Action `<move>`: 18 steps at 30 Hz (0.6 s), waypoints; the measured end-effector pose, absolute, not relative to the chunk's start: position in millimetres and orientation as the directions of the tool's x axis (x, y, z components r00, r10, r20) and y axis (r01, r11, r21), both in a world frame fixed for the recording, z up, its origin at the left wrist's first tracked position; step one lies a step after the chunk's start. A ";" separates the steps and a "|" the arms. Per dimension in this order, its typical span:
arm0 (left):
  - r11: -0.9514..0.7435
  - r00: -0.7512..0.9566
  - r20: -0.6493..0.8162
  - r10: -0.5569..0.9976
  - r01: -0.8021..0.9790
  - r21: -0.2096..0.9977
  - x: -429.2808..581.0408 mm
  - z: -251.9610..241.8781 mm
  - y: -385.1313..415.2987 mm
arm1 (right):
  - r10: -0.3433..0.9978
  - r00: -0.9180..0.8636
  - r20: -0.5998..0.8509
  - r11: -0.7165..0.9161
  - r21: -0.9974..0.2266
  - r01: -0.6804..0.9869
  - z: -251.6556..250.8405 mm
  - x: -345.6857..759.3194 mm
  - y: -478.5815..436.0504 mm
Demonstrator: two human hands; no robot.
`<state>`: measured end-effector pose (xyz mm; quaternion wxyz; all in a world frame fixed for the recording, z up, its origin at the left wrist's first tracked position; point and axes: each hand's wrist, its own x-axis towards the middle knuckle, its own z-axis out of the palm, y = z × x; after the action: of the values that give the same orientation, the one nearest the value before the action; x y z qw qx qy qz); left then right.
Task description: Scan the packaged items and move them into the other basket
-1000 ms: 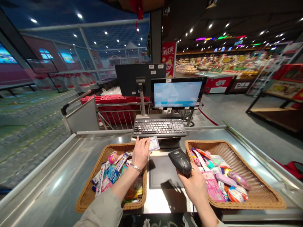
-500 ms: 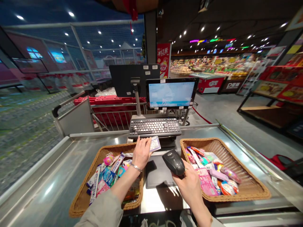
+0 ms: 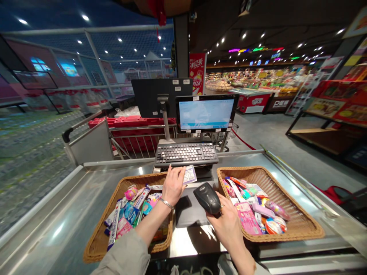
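My left hand (image 3: 173, 186) is closed on a small flat packet (image 3: 189, 175) with a printed pale face and a purple edge, held just in front of the keyboard. In my right hand (image 3: 228, 220) is a black handheld barcode scanner (image 3: 207, 198), its head tilted toward the packet. The two are apart. Below and left of my left hand, a wicker basket (image 3: 94, 241) holds sweets and small packaged goods. Beside my right hand a second wicker basket (image 3: 308, 225) contains a pink packet (image 3: 248, 217), several wrapped sweets and a red-and-white round item (image 3: 273, 226).
Behind my hands stand a black keyboard (image 3: 186, 153) and a lit monitor (image 3: 205, 114), with a second screen (image 3: 149, 97) facing away. The metal counter (image 3: 60, 225) carries both baskets. A shopping cart (image 3: 137, 139) is beyond its far edge, and shelves (image 3: 329, 114) stand at right.
The packet in my left hand has shifted slightly right. My right hand has moved the scanner a little left, with its head turned slightly. Both holds are unchanged.
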<state>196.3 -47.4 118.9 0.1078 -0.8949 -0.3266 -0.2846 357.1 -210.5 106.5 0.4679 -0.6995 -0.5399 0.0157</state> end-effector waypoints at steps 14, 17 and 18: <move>-0.761 0.626 0.575 0.527 0.649 -0.009 197.3 117.0 -47.0 | 0.780 0.400 0.482 0.044 -0.679 0.733 107.9 356.5 -212.8; -0.763 0.626 0.580 0.521 0.646 -0.013 198.2 116.6 -47.2 | 0.773 0.406 0.487 0.045 -0.681 0.731 108.6 356.5 -213.1; -0.765 0.626 0.583 0.518 0.644 -0.013 198.6 116.6 -47.3 | 0.772 0.408 0.487 0.043 -0.681 0.731 108.5 356.8 -213.2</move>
<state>198.6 -47.3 116.6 0.1108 -0.8950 -0.3247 -0.2853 356.8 -213.2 108.5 0.4754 -0.6912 -0.5438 0.0215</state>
